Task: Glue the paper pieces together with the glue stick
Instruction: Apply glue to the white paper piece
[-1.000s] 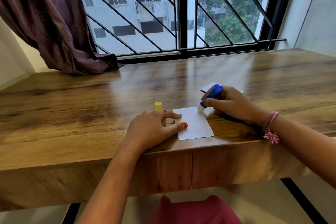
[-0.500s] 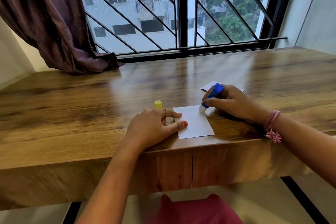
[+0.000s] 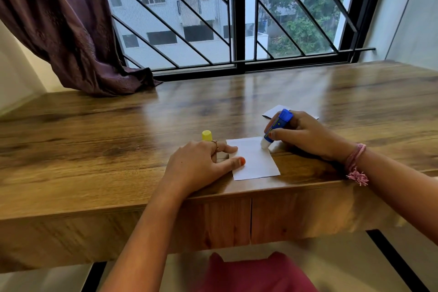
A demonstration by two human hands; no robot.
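Right hand [image 3: 305, 136], right of centre frame, fingers curled round the blue glue stick [image 3: 277, 125], grasping it mid-barrel. The stick's long axis tilts from upper right down to lower left, white glue tip down and touching the upper right corner of the white paper piece [image 3: 252, 159]. That paper lies flat just below centre, close to the near edge of the wooden table [image 3: 118, 149], its long side running roughly top to bottom of frame. Left hand [image 3: 201, 163] lies flat on the table at the paper's left edge, fingers straight, forefinger and thumb pressing that edge down, nothing grasped. The paper spreads down and left from the glue tip, so the stroke likely has to pull toward the lower left, toward the pinning hand; right hand is the one on the job. Second paper piece [image 3: 276, 111] sits just above the right hand, partly hidden behind it. Yellow cap [image 3: 206, 135] stands upright just above the left knuckles. Gluing looks early; the pieces are not yet joined.
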